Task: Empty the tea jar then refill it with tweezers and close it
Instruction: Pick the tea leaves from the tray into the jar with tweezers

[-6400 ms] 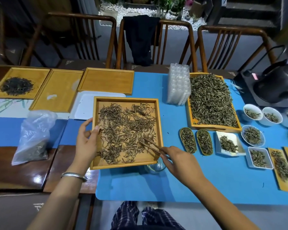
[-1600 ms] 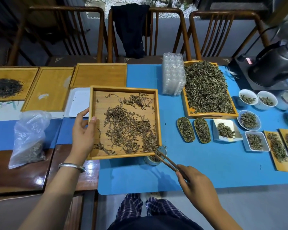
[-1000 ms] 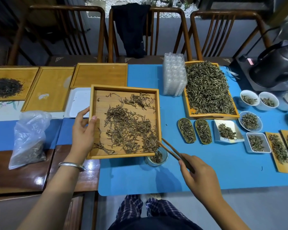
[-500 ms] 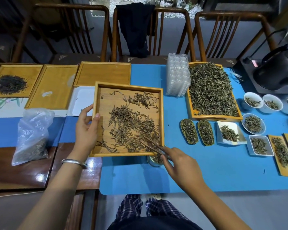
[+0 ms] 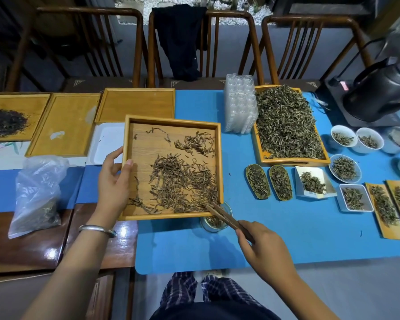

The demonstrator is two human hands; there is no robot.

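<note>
A square wooden tray holds loose brown tea leaves, mostly gathered toward its near right corner. My left hand grips the tray's left rim and holds it tilted over the table. A small glass tea jar stands under the tray's near right corner, partly hidden by it, with some leaves inside. My right hand holds brown wooden tweezers; their tips rest at the tray's near right corner, just above the jar's mouth. No lid is visible.
A blue mat covers the table. To the right stand a large tray of green tea, stacked clear plastic containers, several small dishes of tea and a black kettle. Left: empty wooden trays and a plastic bag.
The tweezers have gone back and forth between the tray's corner and the jar. The leaves have gathered toward the near right corner. My left hand keeps the tray tilted.
</note>
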